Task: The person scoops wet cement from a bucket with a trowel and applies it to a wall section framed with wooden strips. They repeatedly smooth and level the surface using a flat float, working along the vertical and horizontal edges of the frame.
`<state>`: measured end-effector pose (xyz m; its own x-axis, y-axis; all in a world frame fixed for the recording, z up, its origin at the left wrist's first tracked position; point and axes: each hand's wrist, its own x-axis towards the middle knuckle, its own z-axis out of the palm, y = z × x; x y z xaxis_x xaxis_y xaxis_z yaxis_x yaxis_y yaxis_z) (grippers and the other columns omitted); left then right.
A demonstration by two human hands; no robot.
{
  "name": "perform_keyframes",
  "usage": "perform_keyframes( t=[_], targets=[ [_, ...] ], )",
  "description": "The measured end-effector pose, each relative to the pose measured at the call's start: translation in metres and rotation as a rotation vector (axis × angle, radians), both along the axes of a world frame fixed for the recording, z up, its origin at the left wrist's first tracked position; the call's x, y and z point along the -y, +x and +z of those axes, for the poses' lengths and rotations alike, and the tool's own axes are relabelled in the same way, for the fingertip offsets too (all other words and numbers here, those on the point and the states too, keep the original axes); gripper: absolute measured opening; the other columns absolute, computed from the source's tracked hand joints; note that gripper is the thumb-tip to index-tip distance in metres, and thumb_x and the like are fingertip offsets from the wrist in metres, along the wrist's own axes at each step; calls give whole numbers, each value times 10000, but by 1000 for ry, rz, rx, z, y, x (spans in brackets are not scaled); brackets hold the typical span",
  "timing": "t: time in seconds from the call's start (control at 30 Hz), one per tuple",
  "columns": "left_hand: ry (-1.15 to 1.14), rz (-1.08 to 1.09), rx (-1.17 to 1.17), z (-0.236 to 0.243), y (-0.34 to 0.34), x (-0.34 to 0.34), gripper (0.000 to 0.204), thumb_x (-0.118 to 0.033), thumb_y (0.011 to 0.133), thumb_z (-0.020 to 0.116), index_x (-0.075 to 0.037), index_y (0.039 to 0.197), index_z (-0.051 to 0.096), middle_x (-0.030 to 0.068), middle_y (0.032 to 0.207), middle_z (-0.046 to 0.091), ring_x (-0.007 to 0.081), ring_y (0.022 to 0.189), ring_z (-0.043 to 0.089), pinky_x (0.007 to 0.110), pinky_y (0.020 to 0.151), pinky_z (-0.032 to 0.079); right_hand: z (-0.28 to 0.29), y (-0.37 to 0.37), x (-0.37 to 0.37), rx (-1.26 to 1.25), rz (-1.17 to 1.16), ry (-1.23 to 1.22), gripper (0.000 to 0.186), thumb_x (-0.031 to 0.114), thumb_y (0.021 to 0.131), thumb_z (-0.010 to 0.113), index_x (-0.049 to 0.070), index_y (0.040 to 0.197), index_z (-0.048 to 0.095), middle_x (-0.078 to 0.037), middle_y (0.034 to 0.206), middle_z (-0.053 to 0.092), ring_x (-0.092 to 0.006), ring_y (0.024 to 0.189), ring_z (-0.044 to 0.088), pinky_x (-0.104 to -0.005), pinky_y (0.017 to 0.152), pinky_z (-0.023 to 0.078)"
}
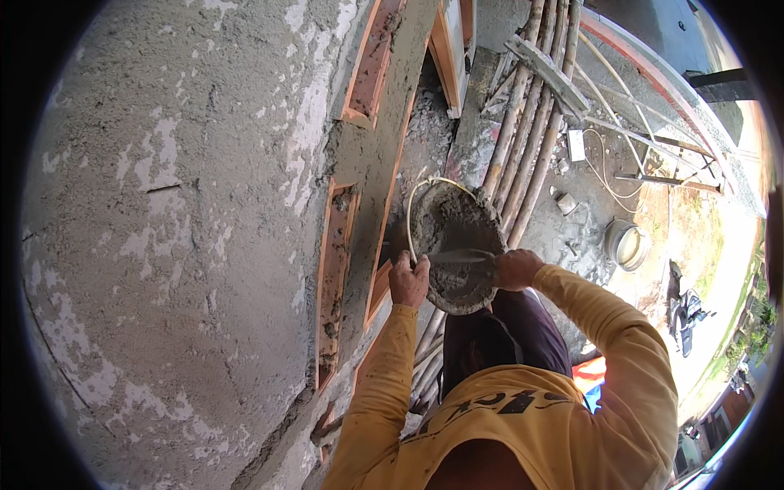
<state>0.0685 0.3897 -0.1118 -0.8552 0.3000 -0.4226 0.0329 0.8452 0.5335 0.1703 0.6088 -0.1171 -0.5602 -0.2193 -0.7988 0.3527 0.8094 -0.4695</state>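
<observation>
A worker (531, 327) in a yellow long-sleeved top (498, 400) holds a trowel (461, 256) in the right grip (517, 269) over a mortar-caked bucket (462, 307), left grip (407, 282) at its side, near a roughly plastered wall (204, 245).

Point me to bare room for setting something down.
Likely best: the splattered floor between the poles, round tub and right sleeve; how far down it lies is unclear. Crowded: the bucket, with the trowel over it, left hand and right hand on either side, poles close by.
</observation>
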Motion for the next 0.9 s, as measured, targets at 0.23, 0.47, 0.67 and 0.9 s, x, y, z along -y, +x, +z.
perform_keyframes(
  t=[0.23, 0.47, 0.67, 0.9],
  targets=[
    [116, -12, -28, 10, -8, -78, 279, -210, 817, 573, 27, 728, 455, 243, 610, 512, 426, 604, 548, 442, 539, 417, -98, 20, -14, -153, 85, 115, 267, 203, 794, 507, 6, 919, 638, -203, 894, 648, -316, 846, 649, -414, 732, 529],
    [47, 21, 10, 7, -17, -60, 294, -217, 820, 586, 39, 738, 468, 221, 601, 506, 392, 568, 534, 425, 540, 416, -30, 7, -51, 312, -73, -381, 369, 342, 774, 595, 39, 980, 632, -158, 924, 650, -325, 910, 617, -405, 759, 506],
    [114, 152, 52, -5, -11, -44, 297, -236, 825, 564, 56, 822, 507, 204, 708, 559, 358, 643, 550, 429, 630, 426, -56, 27, -74, -77, -101, -183, 293, 320, 776, 556, 51, 892, 568, -184, 734, 581, -341, 723, 590, -441, 687, 470],
    [130, 307, 141, -45, -8, -29, 292, -220, 809, 564, 69, 794, 523, 193, 731, 554, 268, 649, 534, 413, 622, 415, -57, 22, -77, 3, -405, -354, 364, 318, 753, 607, -28, 863, 582, -172, 711, 615, -252, 678, 625, -382, 651, 492]
  ],
)
